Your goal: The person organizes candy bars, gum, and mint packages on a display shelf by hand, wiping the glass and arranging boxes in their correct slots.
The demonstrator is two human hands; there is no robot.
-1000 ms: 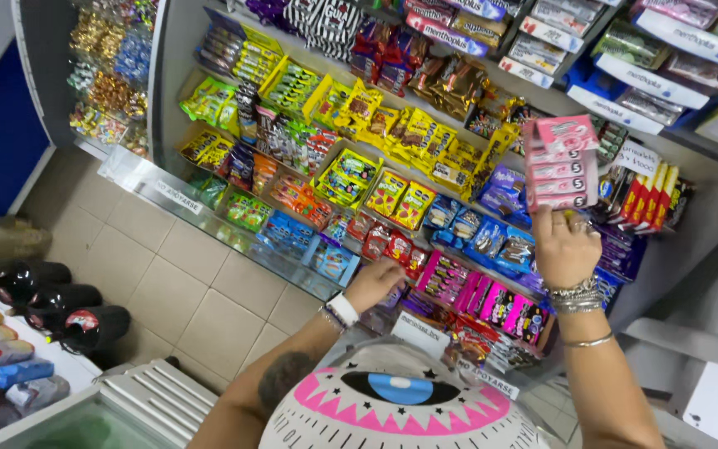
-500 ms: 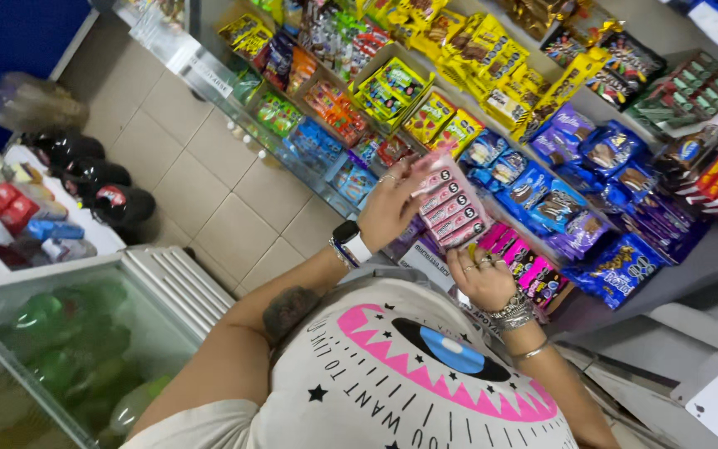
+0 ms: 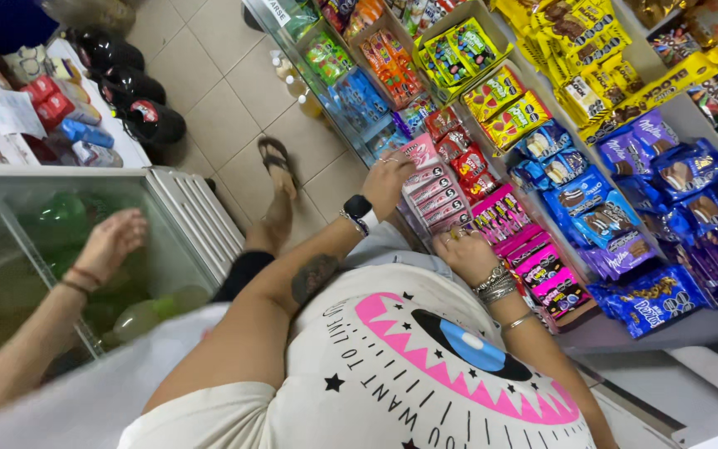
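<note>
The left hand (image 3: 388, 179) has its grip closed on the top of a stack of pink packs (image 3: 434, 191). The right hand (image 3: 463, 249) touches the stack's lower end by the shelf (image 3: 625, 328); its grip is unclear.

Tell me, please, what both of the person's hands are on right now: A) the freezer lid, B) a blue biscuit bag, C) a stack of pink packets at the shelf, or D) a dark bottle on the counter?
C: the left hand and right hand both grip the stack of pink packets at the snack shelf.
</note>
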